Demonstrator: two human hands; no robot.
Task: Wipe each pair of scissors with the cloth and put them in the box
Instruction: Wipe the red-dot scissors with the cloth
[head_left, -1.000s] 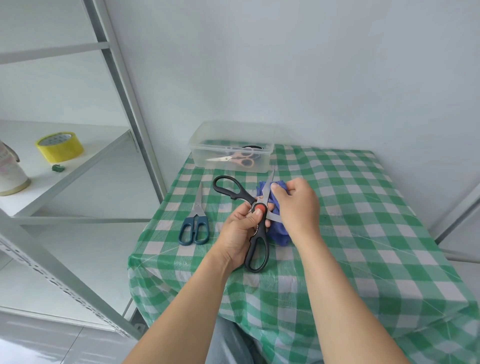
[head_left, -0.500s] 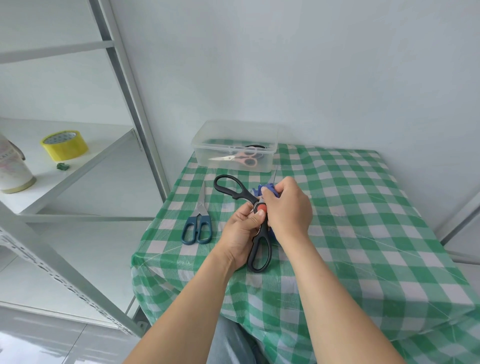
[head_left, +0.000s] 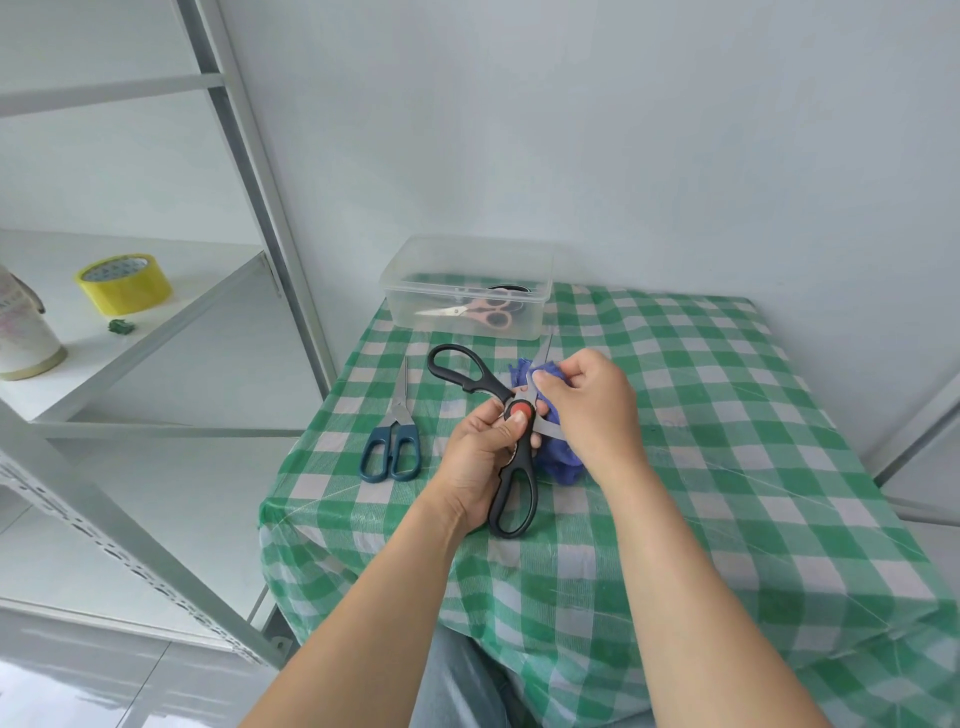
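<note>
Scissors with black handles (head_left: 519, 412) front and centre, held over the green-checked worktop (head_left: 701, 441) and spread wide open. Left hand (head_left: 480, 462) wrapped round them at the red pivot, thumb pressed just below the button, fingers curled underneath. One handle loop sticking out up and to the left, the other hanging down toward the body.

Right hand (head_left: 587, 410) over the blades, fingers clenched on the blue cloth (head_left: 561, 457), pinching it against the blade that points toward the box. Tip of that blade poking out past the knuckles. Second blade peeking out sideways beneath the right palm. Rest of the cloth bunched up and trailing down onto the worktop under the right wrist.

At the back edge, clear plastic box (head_left: 530, 317) close to the wall, open-topped, pink-handled scissors (head_left: 483, 314) lying flat inside. Something dark behind them, too hidden to name.

Left of the action, blue-handled scissors (head_left: 393, 434) flat on the worktop, closed, blades pointing away toward the box, apart from both hands.

Further left, metal shelf (head_left: 171, 291) with a yellow tape roll (head_left: 124, 283), a small green scrap (head_left: 121, 326) just beside it, and a pale cup (head_left: 23, 338) at the frame's edge.
</note>
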